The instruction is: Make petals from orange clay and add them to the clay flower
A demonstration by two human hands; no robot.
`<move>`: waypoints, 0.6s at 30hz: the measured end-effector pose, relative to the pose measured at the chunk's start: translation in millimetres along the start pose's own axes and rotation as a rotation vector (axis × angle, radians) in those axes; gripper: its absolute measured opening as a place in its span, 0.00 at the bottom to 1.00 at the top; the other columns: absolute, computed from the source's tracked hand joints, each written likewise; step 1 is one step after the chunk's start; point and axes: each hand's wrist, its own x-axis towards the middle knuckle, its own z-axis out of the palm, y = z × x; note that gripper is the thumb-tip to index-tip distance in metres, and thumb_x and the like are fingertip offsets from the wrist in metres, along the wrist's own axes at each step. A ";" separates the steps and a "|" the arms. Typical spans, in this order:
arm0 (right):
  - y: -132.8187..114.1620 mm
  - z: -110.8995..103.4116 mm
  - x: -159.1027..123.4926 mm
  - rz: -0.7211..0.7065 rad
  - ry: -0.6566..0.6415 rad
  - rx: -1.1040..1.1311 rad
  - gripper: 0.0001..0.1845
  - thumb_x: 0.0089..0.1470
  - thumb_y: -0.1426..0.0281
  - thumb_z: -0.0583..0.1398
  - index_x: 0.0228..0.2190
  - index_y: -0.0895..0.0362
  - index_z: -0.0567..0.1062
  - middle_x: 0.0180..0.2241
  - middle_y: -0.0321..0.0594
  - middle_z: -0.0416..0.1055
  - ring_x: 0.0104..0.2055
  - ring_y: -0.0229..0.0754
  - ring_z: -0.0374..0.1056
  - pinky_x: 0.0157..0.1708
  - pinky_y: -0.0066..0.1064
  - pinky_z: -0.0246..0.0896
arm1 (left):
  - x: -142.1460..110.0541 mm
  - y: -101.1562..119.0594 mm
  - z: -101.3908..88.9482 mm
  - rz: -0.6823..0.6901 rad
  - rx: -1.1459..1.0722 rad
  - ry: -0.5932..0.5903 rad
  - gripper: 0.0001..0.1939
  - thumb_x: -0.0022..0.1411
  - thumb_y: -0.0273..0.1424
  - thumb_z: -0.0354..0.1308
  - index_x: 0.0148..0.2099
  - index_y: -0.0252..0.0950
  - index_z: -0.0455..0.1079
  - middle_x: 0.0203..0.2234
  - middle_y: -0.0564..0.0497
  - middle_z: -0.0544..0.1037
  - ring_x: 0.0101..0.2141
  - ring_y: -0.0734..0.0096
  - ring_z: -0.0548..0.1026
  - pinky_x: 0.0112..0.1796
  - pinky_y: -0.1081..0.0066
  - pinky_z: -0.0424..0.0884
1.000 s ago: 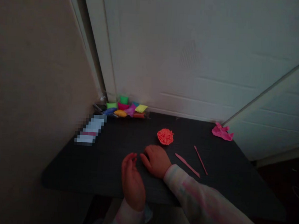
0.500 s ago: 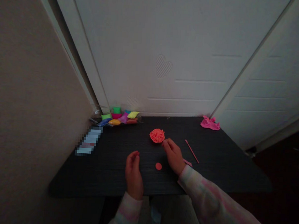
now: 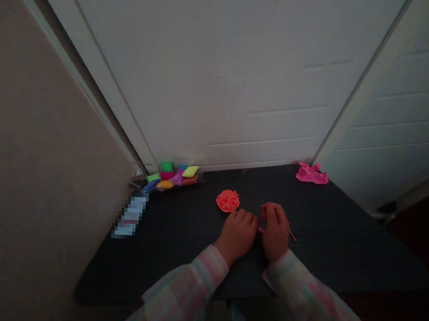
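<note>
Both hands rest close together on the dark table [image 3: 340,236]. My left hand [image 3: 237,234] lies knuckles up with its fingers curled under, just below a ridged orange clay lump [image 3: 228,200]. The small orange clay disc seen before is hidden, so what the fingers cover cannot be seen. My right hand [image 3: 273,229] is closed beside it, and a pink tip of the flat modelling tool [image 3: 260,229] shows between the two hands at its thumb. A thin pink stick [image 3: 292,236] pokes out on the table at the right hand's right side.
Several coloured clay packets [image 3: 172,175] lie in the back left corner by the wall. A crumpled pink wrapper [image 3: 311,173] sits at the back right. A blurred card [image 3: 131,216] lies at the left. White door panels stand behind the table.
My left hand moved right and forward to where the small orange disc lay. My right hand drew back from the orange lump and closed around the flat pink tool. The view tilted.
</note>
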 end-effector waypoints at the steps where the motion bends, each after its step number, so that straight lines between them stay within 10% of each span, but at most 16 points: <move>1: -0.2 -0.9 1.0 0.004 0.024 0.010 0.12 0.53 0.64 0.48 0.24 0.56 0.64 0.21 0.32 0.56 0.23 0.36 0.54 0.25 0.28 0.50 | 2.3 -0.6 4.5 0.027 0.010 -0.015 0.07 0.57 0.24 0.47 0.34 0.35 0.67 0.27 0.45 0.71 0.32 0.61 0.66 0.32 0.64 0.61; 18: 2.2 -8.9 11.3 0.120 0.221 0.145 0.11 0.51 0.64 0.50 0.23 0.56 0.65 0.20 0.30 0.56 0.22 0.33 0.53 0.23 0.27 0.50 | 6.5 2.5 7.5 0.051 0.010 -0.169 0.12 0.61 0.33 0.42 0.38 0.35 0.65 0.33 0.48 0.69 0.37 0.63 0.63 0.38 0.64 0.61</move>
